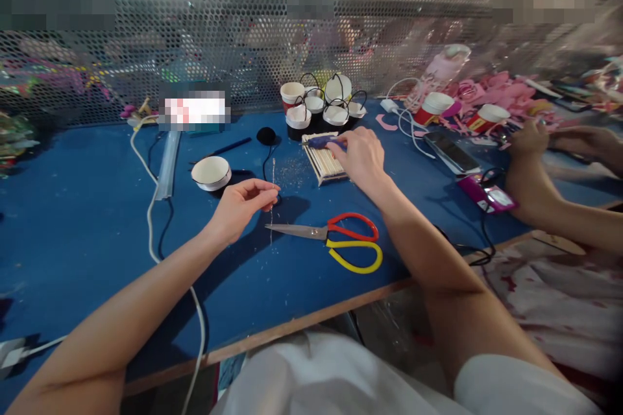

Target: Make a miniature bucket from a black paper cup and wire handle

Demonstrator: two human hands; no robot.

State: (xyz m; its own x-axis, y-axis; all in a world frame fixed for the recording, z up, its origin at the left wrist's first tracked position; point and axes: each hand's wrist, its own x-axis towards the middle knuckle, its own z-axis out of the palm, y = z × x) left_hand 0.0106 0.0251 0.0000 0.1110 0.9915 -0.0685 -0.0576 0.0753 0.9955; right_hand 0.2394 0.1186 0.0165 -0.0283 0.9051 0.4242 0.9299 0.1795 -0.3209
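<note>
Thin pale strand (273, 172) running nearly upright, looking slightly wavy; slim blue tool (321, 141) pointing left over far end of slatted rack (325, 164), contact unclear; rack sitting right of strand

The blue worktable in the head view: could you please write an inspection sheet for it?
Surface: blue worktable, pale scraps.
Things in hand: thin silvery strand; slim blue tool over pale slatted rack.
Clutter: metal scissors with red and yellow handles; round white dish.
Hands: left hand pinches the strand; right hand grips the tool.
Cables: long white cable crosses the front edge.
Surroundings: perforated metal screen behind; co-worker's hand at right.
</note>
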